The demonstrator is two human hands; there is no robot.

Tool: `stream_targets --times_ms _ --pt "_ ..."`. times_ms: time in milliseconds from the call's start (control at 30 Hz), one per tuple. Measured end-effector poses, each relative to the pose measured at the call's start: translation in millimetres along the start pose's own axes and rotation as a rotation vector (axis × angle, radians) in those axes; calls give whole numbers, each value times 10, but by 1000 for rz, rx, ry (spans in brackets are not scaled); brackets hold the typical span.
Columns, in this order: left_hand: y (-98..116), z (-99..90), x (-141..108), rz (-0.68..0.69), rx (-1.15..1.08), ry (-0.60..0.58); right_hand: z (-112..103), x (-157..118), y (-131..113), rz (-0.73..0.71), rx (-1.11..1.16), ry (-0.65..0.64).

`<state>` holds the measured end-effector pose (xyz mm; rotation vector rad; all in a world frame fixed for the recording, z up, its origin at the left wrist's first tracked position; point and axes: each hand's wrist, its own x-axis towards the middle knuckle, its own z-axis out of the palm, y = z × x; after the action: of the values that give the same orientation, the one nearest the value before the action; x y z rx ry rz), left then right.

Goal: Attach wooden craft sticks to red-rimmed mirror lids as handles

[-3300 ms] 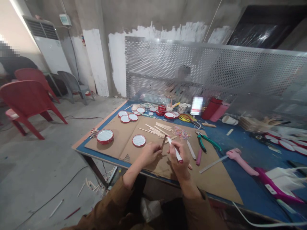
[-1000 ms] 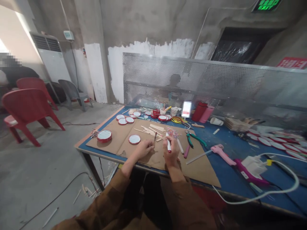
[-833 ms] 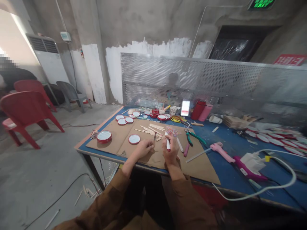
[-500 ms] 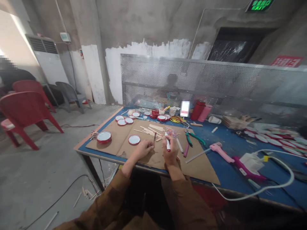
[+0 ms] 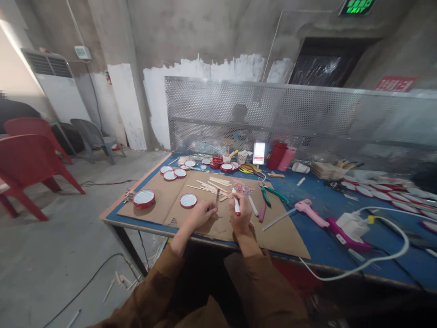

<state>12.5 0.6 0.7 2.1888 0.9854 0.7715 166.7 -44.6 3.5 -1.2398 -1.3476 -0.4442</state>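
My left hand [image 5: 202,214] rests on a cardboard sheet [image 5: 280,241] and is shut on a thin wooden craft stick [image 5: 217,198], which stands up from its fingers. My right hand [image 5: 241,219] grips a white marker with a red end [image 5: 235,202], its tip close to that stick. A red-rimmed round lid [image 5: 188,200] lies just left of my hands. Further left is a larger red-rimmed lid [image 5: 144,198]. Loose craft sticks [image 5: 210,184] and a tangle of small coloured pieces [image 5: 242,187] lie just beyond my hands.
Green-handled pliers [image 5: 271,195], a metal ruler [image 5: 278,219] and pink glue guns [image 5: 310,213] lie on the blue table [image 5: 300,187] to the right. A perforated metal screen [image 5: 239,105] stands behind, with a person beyond it. A white cable [image 5: 375,259] crosses the right side.
The whole scene has slid slightly left and the view has shifted. Both hands keep their holds, and the marker stays close to the stick.
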Motion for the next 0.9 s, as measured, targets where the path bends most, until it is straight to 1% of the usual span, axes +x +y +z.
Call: stream_targets --times_ms 133,267,400,467,600,733,900 --pt "-5 0 0 17 -4 -3 0 -15 12 11 7 4" --pt "-6 5 -1 40 -20 18 -5 -28 15 59 19 -16" --pt "6 7 8 12 -36 -3 -20 -39 -12 99 50 -55" --pt "5 14 17 -11 -11 -14 -28 -47 -24 130 70 -77" --pt "-25 50 28 -22 77 16 -40 -71 -20 163 95 -89" --pt "-33 74 11 -20 84 18 -72 -89 -26 138 104 -101" --pt "13 47 -12 -19 61 9 -129 -89 -97 62 124 -177"
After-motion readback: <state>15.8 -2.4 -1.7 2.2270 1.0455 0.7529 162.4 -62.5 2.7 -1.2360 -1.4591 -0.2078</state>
